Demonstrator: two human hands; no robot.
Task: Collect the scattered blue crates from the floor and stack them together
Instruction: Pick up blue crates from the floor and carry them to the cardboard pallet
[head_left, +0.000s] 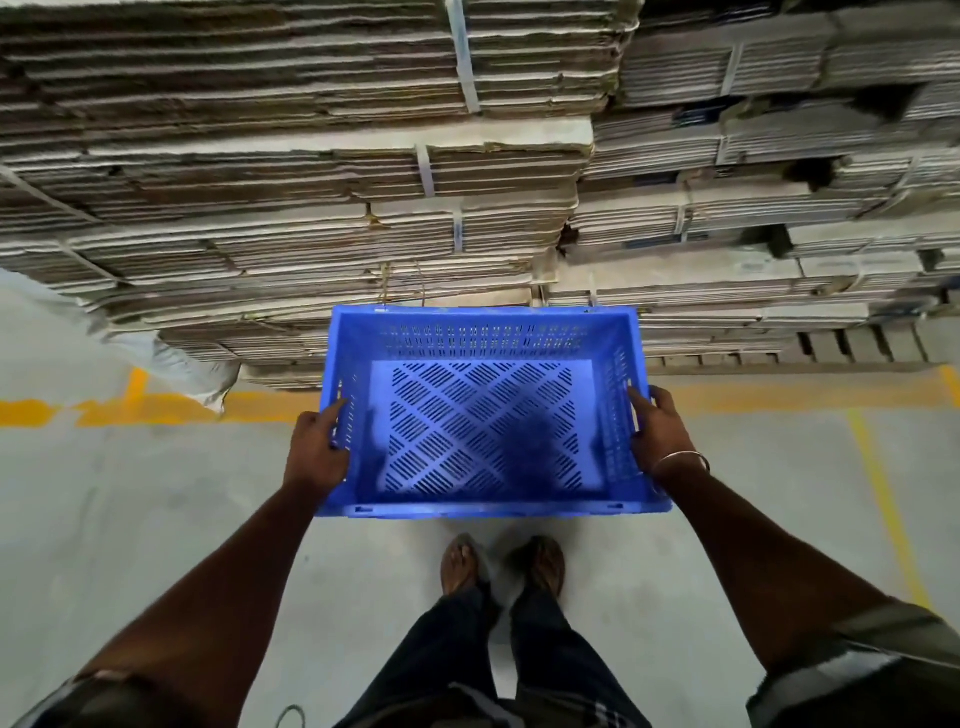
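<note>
Held level above the grey floor (156, 519), in front of the feet: one blue perforated crate (483, 415), open side up, slotted walls, diagonal-slot base. Gripped at its left wall by the left hand (317, 452), at its right wall by the right hand (660, 431), thumbs inside; outer fingers hidden. Behind, strapped bundles of flattened cardboard (311, 182); yellow floor line (156, 408) beneath.

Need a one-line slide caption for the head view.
Both hands, left hand and right hand, hold an empty blue crate before stacked cardboard.
</note>
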